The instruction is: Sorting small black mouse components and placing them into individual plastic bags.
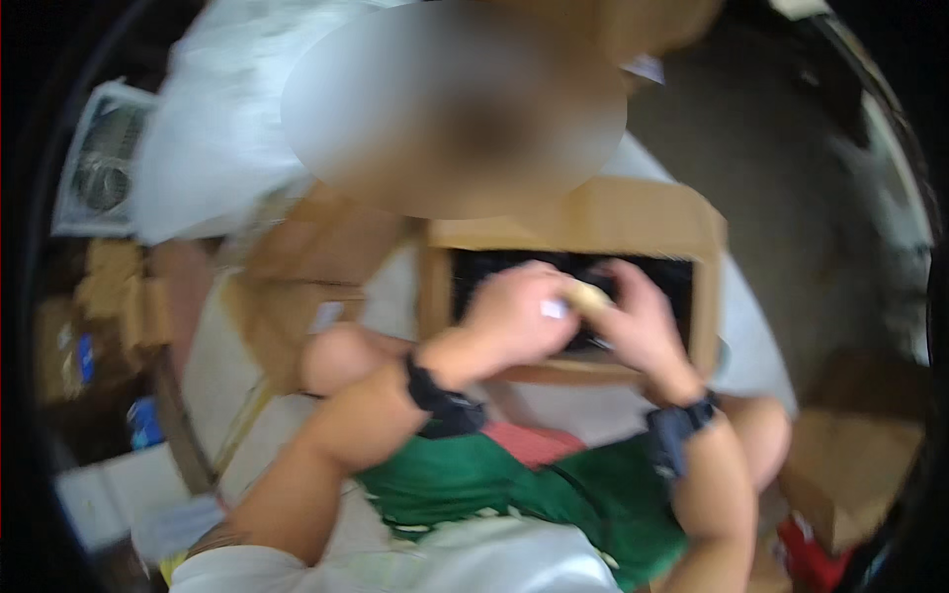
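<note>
Gripping a pale yellow piece (587,295) above the open cardboard box (708,316), your left hand (519,314) is apparently holding its left end inside curled fingers. Your right hand (641,316) is meeting it from the other side, thumb touching or nearly so, forefinger arching above; blur is hiding whether that hand is truly pinching, so I cannot tell. A small white patch (554,309) is showing at your left fingers, over the box's opening. Glossy black material (474,270) is lying inside the box, beneath both hands. Brown cardboard (321,242) is standing left of the box. Looking so small against your fingers, the piece is probably weighing little; blur is masking its stiffness and slipperiness. Your best hold is probably coming from pinching the bare right end between thumb and forefinger, pressing gently in case it is hiding some fragility.
</note>
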The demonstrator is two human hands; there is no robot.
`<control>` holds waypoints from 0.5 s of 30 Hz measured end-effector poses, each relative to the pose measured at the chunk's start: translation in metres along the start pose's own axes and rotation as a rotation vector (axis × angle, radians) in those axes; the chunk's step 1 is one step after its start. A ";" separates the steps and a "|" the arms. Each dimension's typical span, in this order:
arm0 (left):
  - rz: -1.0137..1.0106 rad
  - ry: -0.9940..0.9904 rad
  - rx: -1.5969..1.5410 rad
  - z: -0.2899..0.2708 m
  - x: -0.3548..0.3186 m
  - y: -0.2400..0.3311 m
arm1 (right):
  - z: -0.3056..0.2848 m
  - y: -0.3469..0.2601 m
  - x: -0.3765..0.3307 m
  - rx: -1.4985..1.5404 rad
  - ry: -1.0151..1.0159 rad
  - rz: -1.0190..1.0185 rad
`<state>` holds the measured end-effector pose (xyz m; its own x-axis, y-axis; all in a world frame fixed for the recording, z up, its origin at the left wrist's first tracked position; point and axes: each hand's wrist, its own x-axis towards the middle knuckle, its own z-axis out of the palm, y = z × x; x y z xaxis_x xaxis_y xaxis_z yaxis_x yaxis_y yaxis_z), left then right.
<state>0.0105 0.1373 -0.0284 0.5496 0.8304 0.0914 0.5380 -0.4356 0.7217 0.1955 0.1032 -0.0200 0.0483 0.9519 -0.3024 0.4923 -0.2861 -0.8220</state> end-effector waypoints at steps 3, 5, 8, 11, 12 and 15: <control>-0.087 0.134 0.076 -0.007 0.005 0.000 | -0.011 0.022 0.013 -0.640 -0.028 0.013; -0.110 0.177 0.084 -0.024 0.012 0.004 | -0.006 0.076 0.027 -0.892 -0.086 0.147; -0.080 0.287 0.042 -0.031 0.013 -0.007 | 0.025 0.125 0.036 -1.181 -0.030 0.211; -0.100 0.266 0.039 -0.040 0.013 0.000 | 0.059 0.175 0.045 -0.916 -0.251 0.412; -0.112 0.232 0.071 -0.044 0.010 0.000 | 0.073 0.170 0.040 -0.832 -0.139 0.401; -0.097 0.253 0.019 -0.047 0.007 0.004 | 0.112 0.154 0.035 -0.518 0.053 0.333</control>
<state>-0.0138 0.1580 0.0071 0.3190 0.9278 0.1934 0.5936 -0.3547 0.7224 0.1758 0.0804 -0.2107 0.3085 0.8284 -0.4676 0.8006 -0.4916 -0.3427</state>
